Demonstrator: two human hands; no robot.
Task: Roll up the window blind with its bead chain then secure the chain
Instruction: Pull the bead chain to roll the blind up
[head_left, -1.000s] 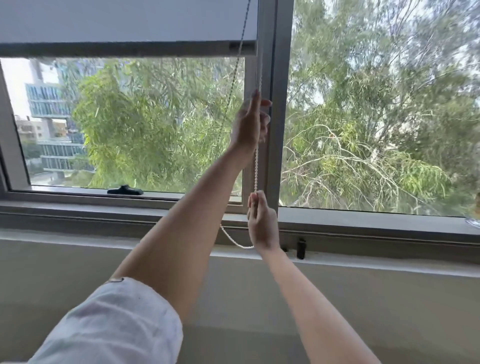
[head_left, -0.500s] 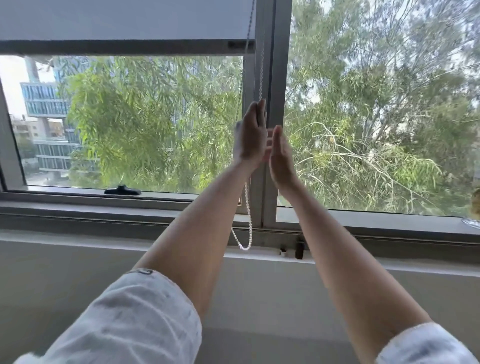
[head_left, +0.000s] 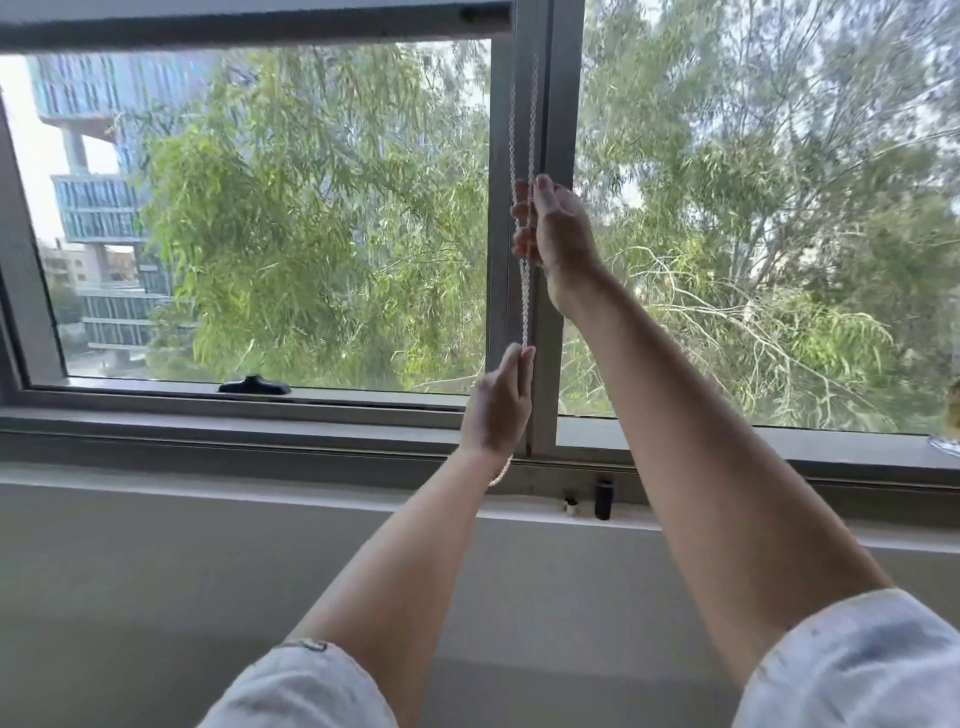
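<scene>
Gripping the white bead chain (head_left: 524, 301), left hand (head_left: 498, 410) pinched low, right hand (head_left: 558, 234) curled round higher; a wrong-strand pull risked dropping the grey roller blind (head_left: 249, 26).

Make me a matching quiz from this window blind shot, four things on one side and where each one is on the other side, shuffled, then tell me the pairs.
Things
1. left hand
2. right hand
3. blind's bottom bar
4. black window handle

Places
A. along the top edge of the view
B. gripping the bead chain high up
C. on the lower window frame, left pane
D. pinching the chain low down

Pairs: 1-D, 2-B, 3-A, 4-C
</scene>
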